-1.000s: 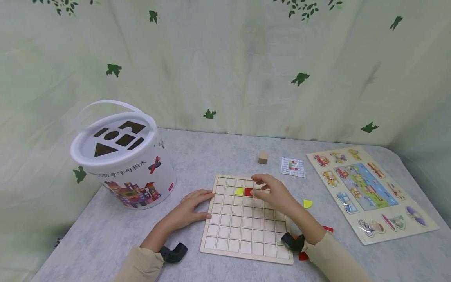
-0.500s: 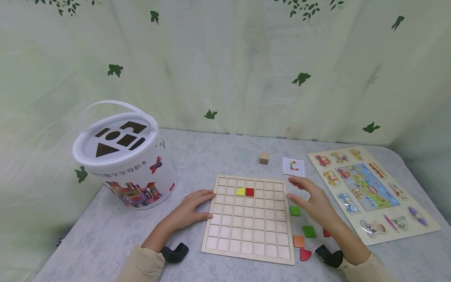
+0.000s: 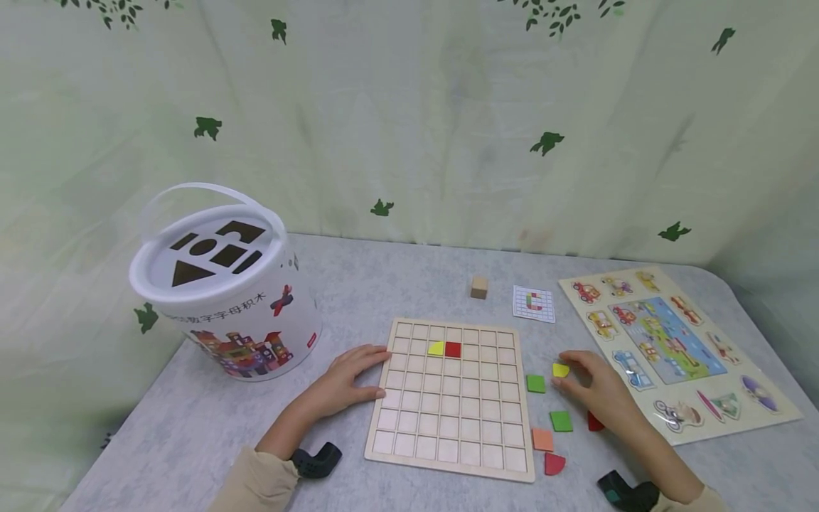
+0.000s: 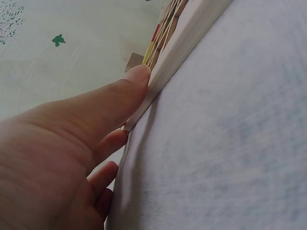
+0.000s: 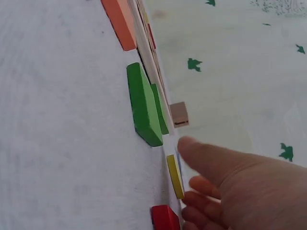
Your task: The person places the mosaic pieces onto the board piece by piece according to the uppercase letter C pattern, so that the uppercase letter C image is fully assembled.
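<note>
A square wooden grid board point(image 3: 416, 427) lies on the table. In its second row from the back, a yellow quarter-circle tile point(image 3: 436, 348) sits left of a red square tile point(image 3: 453, 349). My left hand point(image 3: 345, 377) rests at the board's left edge, its thumb point(image 4: 129, 86) against the side in the left wrist view. Right of the board, my right hand point(image 3: 595, 391) is at another yellow quarter-circle tile point(image 3: 560, 370), thumb and index finger spread on either side of it. That tile shows edge-on point(image 5: 175, 176) beside the fingers in the right wrist view.
Green tiles point(image 3: 561, 421), an orange tile point(image 3: 542, 439) and red tiles point(image 3: 554, 464) lie right of the board. Behind are a wooden cube point(image 3: 478, 288) and a pattern card point(image 3: 534, 313). A picture puzzle point(image 3: 630, 334) lies far right; a white bucket point(image 3: 256, 320) stands left.
My right hand has left the red tile on the board and moved right and toward me, to the loose yellow tile. The left hand has stayed at the board's edge.
</note>
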The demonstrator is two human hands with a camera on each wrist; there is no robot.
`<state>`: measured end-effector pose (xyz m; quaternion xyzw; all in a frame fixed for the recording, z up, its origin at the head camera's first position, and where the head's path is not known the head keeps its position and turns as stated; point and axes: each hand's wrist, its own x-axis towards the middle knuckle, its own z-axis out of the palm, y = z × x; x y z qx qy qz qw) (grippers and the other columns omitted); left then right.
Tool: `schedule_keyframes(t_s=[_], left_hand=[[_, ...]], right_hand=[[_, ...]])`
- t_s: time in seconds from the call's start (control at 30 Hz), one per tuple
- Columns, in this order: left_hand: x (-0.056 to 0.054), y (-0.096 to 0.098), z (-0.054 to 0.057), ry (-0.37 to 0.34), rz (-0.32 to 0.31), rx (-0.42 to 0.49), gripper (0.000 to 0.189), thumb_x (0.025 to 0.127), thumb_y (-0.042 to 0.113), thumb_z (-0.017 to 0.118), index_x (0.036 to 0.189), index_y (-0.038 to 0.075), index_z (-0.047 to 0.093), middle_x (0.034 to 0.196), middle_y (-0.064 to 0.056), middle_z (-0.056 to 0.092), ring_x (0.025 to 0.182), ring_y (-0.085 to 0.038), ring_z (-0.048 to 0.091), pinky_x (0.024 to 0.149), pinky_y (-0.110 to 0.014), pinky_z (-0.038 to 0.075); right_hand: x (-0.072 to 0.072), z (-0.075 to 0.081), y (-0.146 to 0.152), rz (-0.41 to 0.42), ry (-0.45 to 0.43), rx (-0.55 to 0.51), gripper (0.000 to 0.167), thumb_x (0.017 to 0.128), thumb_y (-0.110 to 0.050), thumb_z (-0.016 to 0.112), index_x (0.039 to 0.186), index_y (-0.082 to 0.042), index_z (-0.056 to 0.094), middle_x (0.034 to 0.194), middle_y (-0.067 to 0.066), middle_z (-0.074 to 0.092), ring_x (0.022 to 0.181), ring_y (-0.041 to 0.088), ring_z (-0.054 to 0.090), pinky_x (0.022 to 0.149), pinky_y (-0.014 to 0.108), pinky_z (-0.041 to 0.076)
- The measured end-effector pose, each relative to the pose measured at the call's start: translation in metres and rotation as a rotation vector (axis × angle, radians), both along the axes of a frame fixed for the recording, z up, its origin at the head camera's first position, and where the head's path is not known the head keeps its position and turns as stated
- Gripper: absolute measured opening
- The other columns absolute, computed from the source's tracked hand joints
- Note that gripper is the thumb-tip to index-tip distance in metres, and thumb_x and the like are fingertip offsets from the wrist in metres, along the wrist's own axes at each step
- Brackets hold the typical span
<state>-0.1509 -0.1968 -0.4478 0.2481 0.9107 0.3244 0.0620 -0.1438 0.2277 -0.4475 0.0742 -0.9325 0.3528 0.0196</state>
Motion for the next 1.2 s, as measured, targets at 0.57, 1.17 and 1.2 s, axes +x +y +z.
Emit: schedule_keyframes(t_s=[0.57,1.17,1.2], left_hand=[[0.0002,-0.0017,-0.0008,0.001,-0.009,0.003,0.063,0.079,0.037,0.067,0.133,0.014,0.046,0.138,-0.004,0.038,0.129,-0.028,0.025,0.101,-0.053,0.016],[-0.0005,-0.0009,-0.0018,0.007,-0.011,-0.003,0.062,0.079,0.035,0.067,0.134,0.013,0.045,0.138,-0.005,0.038,0.129,-0.029,0.025,0.101,-0.053,0.016],[-0.0005,-0.0008,-0.0018,0.007,-0.012,-0.003,0.062,0.079,0.035,0.067,0.134,0.013,0.045,0.138,-0.005,0.038,0.129,-0.029,0.025,0.101,-0.053,0.016]], right_hand=[[-0.0005,-0.0019,-0.0009,0.039,0.024,0.105,0.031,0.078,-0.013,0.069,0.109,-0.011,0.063,0.111,0.014,0.049,0.103,0.032,0.044,0.084,0.054,0.036],[-0.0003,-0.0023,-0.0021,-0.018,-0.004,0.090,0.033,0.079,-0.016,0.070,0.107,-0.003,0.060,0.108,0.016,0.053,0.096,0.028,0.048,0.083,0.048,0.041],[0.0000,-0.0007,-0.0027,-0.015,-0.007,0.082,0.033,0.080,-0.016,0.069,0.108,-0.002,0.059,0.108,0.015,0.055,0.096,0.027,0.049,0.083,0.047,0.042]])
